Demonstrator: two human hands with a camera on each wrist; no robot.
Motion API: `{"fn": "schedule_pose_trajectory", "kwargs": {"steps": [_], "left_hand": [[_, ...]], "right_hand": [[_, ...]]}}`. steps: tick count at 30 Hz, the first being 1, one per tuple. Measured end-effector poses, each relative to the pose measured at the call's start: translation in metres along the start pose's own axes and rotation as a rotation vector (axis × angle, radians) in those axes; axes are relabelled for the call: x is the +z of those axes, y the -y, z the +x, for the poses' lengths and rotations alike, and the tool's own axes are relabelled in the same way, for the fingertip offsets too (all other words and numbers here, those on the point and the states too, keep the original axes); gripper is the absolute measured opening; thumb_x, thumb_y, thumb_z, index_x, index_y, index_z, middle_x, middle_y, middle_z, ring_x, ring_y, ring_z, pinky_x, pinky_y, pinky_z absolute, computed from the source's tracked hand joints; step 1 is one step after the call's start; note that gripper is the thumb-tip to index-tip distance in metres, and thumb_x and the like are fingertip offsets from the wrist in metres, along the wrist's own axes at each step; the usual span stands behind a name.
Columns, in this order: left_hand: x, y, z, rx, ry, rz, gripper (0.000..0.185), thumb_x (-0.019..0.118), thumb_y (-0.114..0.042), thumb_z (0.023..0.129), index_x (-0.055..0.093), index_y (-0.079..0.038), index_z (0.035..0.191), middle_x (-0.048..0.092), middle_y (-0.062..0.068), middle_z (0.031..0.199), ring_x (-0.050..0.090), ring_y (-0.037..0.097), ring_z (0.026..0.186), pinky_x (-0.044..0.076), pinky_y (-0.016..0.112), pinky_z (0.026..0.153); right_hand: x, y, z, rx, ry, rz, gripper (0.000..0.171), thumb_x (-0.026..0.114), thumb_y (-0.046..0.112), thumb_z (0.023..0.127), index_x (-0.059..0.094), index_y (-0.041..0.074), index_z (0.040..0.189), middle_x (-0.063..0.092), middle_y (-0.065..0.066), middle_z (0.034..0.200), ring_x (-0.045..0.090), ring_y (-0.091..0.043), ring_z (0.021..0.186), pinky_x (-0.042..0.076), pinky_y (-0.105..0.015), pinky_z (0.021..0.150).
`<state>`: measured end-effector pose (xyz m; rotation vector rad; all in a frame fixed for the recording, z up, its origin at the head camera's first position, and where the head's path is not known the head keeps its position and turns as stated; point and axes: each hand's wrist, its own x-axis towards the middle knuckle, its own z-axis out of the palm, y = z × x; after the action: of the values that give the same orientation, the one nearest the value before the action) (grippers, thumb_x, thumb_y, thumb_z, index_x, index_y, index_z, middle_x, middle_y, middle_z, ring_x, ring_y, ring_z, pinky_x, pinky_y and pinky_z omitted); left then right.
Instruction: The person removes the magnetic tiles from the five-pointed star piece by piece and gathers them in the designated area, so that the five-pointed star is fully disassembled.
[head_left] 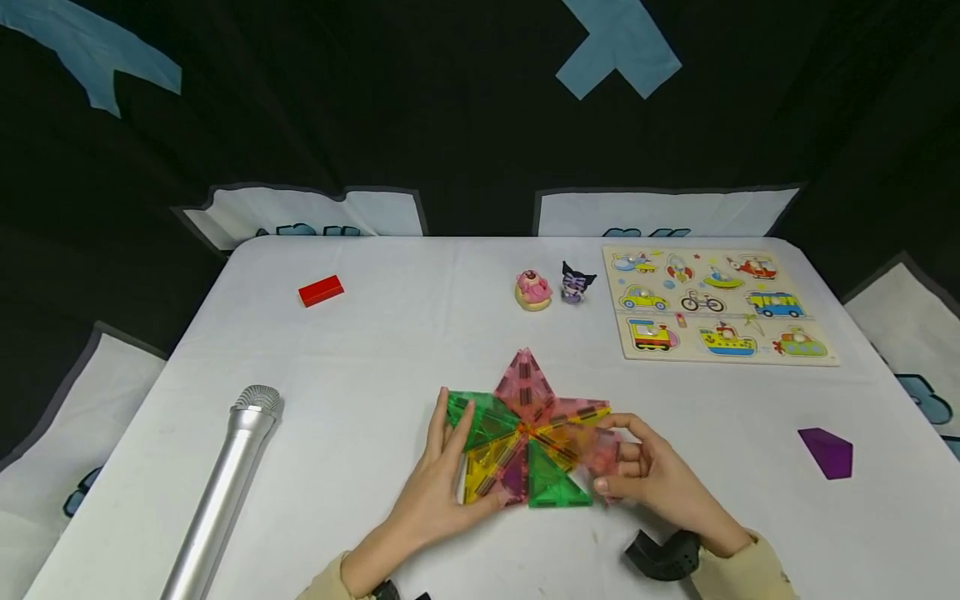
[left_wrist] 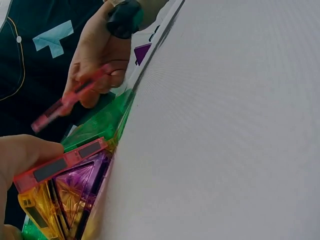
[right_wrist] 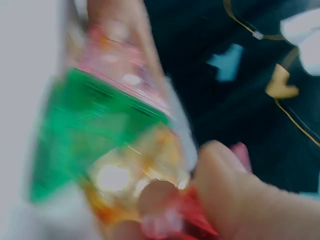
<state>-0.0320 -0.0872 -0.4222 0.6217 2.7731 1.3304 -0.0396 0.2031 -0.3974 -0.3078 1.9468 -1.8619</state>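
Note:
A star-like figure of translucent magnetic tiles (head_left: 551,483), in green, yellow, pink and purple, lies on the white table (head_left: 375,358). My left hand (head_left: 431,483) rests along its left side, fingers extended over the green tile and the thumb at the near edge. In the left wrist view, that thumb (left_wrist: 30,150) touches a pink tile (left_wrist: 50,168). At the right side, my right hand (head_left: 667,483) pinches a pink tile (head_left: 602,456) between thumb and fingers. The left wrist view shows this held tile (left_wrist: 47,116) raised and tilted. The right wrist view is blurred.
A purple tile (head_left: 828,454) lies far right. The wooden vehicle puzzle board (head_left: 697,321) is at the back right, beside a pink figurine (head_left: 533,289) and a dark purple figurine (head_left: 575,283). A red block (head_left: 321,291) and a silver microphone (head_left: 225,500) are on the left.

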Motion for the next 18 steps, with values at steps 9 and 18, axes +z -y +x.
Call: {"fn": "schedule_pose_trajectory", "kwargs": {"steps": [9, 18], "left_hand": [[0.000, 0.001, 0.001, -0.011, 0.002, 0.008, 0.104, 0.076, -0.037, 0.067, 0.013, -0.014, 0.146, -0.014, 0.013, 0.149, 0.026, 0.047, 0.123, 0.033, 0.061, 0.087], [0.001, 0.005, 0.000, -0.009, -0.003, 0.039, 0.104, 0.074, -0.044, 0.067, 0.013, -0.014, 0.146, -0.013, 0.014, 0.149, 0.029, 0.048, 0.121, 0.031, 0.064, 0.085]], "right_hand": [[-0.058, 0.001, -0.006, 0.029, -0.546, -0.138, 0.065, 0.061, 0.000, 0.084, 0.022, 0.001, 0.136, 0.055, -0.005, 0.085, 0.059, -0.010, 0.060, 0.051, -0.025, 0.056], [-0.090, -0.005, -0.023, 0.266, -0.696, -0.699, 0.074, 0.061, 0.031, 0.086, 0.022, -0.007, 0.137, 0.044, -0.029, 0.107, 0.052, -0.029, 0.078, 0.045, -0.030, 0.060]]}}
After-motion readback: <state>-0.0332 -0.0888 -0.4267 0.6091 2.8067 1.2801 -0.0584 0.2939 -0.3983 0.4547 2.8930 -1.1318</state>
